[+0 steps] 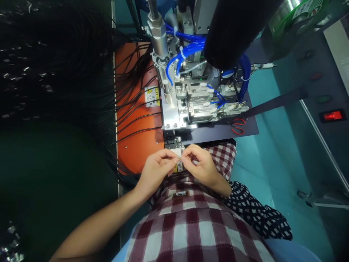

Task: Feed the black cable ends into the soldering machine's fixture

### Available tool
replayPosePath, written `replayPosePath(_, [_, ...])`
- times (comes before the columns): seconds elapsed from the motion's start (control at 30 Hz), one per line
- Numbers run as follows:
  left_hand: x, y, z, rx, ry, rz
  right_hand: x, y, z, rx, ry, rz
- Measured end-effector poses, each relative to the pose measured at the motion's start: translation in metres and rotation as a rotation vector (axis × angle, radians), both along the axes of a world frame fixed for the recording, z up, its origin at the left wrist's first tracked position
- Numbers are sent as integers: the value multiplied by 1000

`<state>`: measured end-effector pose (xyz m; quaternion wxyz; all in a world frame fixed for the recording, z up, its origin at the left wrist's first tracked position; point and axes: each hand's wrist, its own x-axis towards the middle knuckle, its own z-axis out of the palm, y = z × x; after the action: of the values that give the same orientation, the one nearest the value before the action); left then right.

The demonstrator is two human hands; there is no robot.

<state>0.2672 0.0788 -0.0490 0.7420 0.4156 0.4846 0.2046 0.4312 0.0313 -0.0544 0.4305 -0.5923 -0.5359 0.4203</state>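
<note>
My left hand (159, 167) and my right hand (198, 163) meet fingertip to fingertip just in front of the machine's near edge. Both are closed in a pinch, thumb against forefinger. Something tiny and thin seems to lie between them, too small to name. Right behind the fingertips is the machine's front fixture (172, 140), a dark block with small metal parts. Below and partly behind the hands shows a yellow and white label (179, 167).
Several black cables (136, 115) run over the orange cover (139, 153) from a dark bundle (54, 65) at left. Metal cylinders with blue air hoses (191, 48) rise ahead. Red-handled scissors (238, 126) lie on the dark plate (218, 134). A red switch (332, 116) glows at right.
</note>
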Motion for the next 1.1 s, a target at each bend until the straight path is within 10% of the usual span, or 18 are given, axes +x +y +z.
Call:
replayPosePath(0.2, [2, 1, 4, -44, -30, 22, 1, -1, -5, -174, 224, -90])
replayPosePath(0.8, [2, 2, 8, -2, 6, -38, -6, -1, 0, 60, -80, -67])
replayPosePath(1.1, [-2, 9, 15, 315, 183, -124, 2, 4, -2, 49, -60, -124])
